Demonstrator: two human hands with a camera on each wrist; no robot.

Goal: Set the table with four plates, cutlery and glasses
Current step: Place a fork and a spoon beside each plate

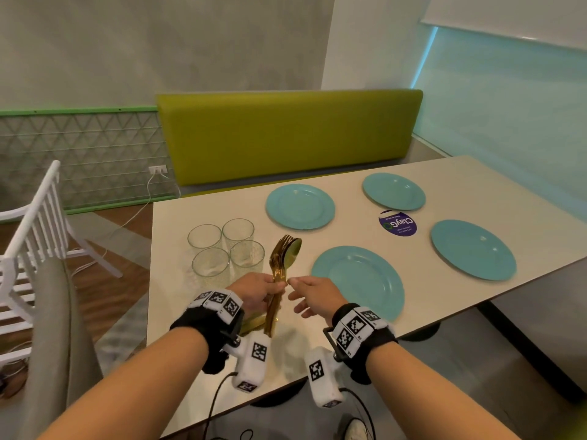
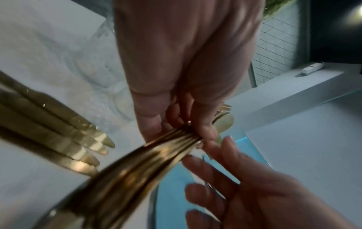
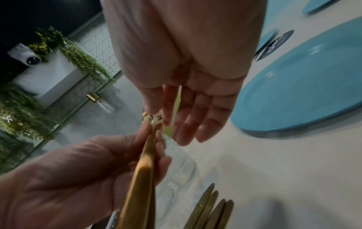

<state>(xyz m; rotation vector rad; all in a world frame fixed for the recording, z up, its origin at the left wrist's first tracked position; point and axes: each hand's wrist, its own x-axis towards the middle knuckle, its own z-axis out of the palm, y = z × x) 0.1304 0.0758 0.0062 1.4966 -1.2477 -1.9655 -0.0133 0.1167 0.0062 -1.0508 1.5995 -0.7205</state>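
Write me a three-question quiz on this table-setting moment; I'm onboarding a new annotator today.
1. How many plates lie on the table?
2. True or false: the left hand grips a bundle of gold cutlery.
3. The glasses stand: A) one by each plate, B) grouped together left of the plates.

Key: 1. four; 2. true; 3. B

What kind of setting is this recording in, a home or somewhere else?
Probably a café or canteen dining area, not a home: an olive-green padded bench runs along the wall behind a pale rectangular table that carries a round purple branded sticker, with a security camera mounted nearby.
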